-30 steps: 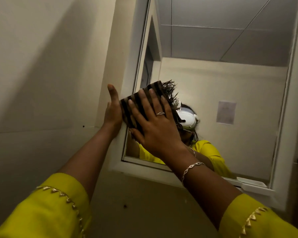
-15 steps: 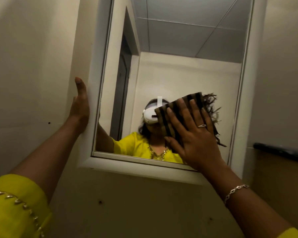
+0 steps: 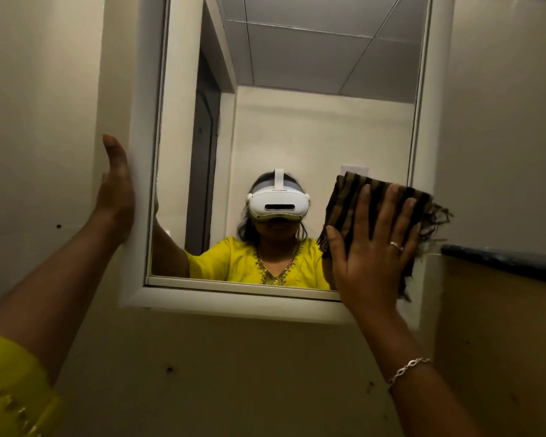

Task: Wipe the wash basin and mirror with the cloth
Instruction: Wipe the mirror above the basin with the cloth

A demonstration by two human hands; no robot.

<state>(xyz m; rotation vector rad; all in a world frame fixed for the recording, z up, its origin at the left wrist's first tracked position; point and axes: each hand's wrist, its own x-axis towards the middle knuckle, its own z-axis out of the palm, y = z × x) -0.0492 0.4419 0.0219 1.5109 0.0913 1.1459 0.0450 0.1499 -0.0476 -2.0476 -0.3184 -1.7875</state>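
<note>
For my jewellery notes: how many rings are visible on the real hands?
1: a ring on a finger of the right hand. The left hand shows none; its fingers are partly hidden.

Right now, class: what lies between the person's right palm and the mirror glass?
In the head view, the folded striped cloth lies between the right hand and the mirror, pressed flat near its lower right corner.

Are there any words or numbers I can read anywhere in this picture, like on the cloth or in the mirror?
None can be read.
Paper on the wall, reflected in the mirror just above the striped cloth: too blurred and mostly hidden.
Striped cloth under the right hand: stripes only, no writing.
White headset: no label visible.
</note>
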